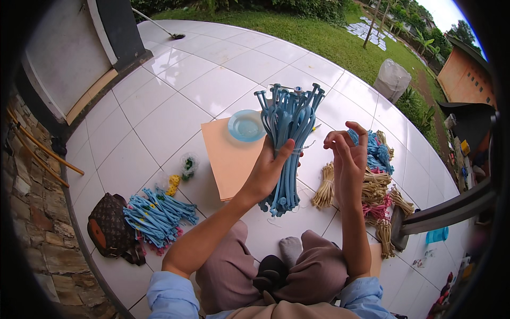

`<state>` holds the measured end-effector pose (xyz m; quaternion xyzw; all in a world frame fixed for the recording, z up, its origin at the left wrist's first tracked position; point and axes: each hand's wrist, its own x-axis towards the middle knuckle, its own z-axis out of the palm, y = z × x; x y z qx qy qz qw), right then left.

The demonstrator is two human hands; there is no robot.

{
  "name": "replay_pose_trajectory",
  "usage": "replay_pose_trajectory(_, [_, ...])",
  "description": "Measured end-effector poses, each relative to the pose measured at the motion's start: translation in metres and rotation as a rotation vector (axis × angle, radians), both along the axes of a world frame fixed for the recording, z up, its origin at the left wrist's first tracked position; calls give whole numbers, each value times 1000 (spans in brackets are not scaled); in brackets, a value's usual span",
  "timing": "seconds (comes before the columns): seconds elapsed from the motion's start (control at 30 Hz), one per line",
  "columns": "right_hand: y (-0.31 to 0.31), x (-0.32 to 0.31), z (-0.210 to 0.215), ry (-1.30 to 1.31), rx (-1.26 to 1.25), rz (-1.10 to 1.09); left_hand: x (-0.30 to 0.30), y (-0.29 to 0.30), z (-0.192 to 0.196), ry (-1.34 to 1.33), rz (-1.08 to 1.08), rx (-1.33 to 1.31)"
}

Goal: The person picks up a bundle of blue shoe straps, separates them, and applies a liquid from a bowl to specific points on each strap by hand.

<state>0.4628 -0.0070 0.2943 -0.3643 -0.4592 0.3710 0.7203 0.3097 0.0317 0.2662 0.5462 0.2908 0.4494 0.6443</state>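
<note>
My left hand (pixel 272 167) is closed around a thick bundle of blue strands (pixel 289 119), held upright in front of me. The strands loop and end in small flared tips at the top, and a thin tie circles the middle. To the right, my right hand (pixel 349 165) is raised apart from the bundle, its fingers loosely bent and spread, with nothing visible in them. Behind the bundle, a clear blue dish (pixel 246 126) rests on a peach-coloured board (pixel 218 154) on the floor.
Blue bundles (pixel 159 212) lie at left beside a brown patterned bag (pixel 110 223). Small bags of yellow (pixel 173 184) and green pieces (pixel 187 166) sit near the board. At right are piled beige bundles (pixel 374 186) and more blue ones (pixel 378 154), near a dark post (pixel 446 207).
</note>
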Motion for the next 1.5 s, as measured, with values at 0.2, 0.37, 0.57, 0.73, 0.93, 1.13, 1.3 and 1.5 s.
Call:
replay_pose_trajectory(0.2, [6,-17,-11,-572,127,-98,-2,4,-4,0,3,19])
replay_pose_trajectory(0.37, [11,-16,-17,-485,167,-82,1,2,0,4,17,-19])
replay_pose_trajectory(0.57, [16,-20,-22,105,6,224,4,13,-10,-68,-103,-279])
replay_pose_trajectory(0.73, [19,-6,-25,365,-72,391,8,17,-16,-165,-250,-410])
replay_pose_trajectory(0.93, [17,-2,-24,554,-63,501,5,20,-15,-341,-315,-567])
replay_pose_trajectory(1.13, [7,19,-8,425,30,306,-7,18,-20,-162,-406,-437])
replay_pose_trajectory(1.3, [1,43,-20,-99,-114,128,-1,16,-19,-24,-295,-333])
replay_pose_trajectory(1.5, [6,27,-39,-211,-130,21,14,13,-23,-39,-345,-380])
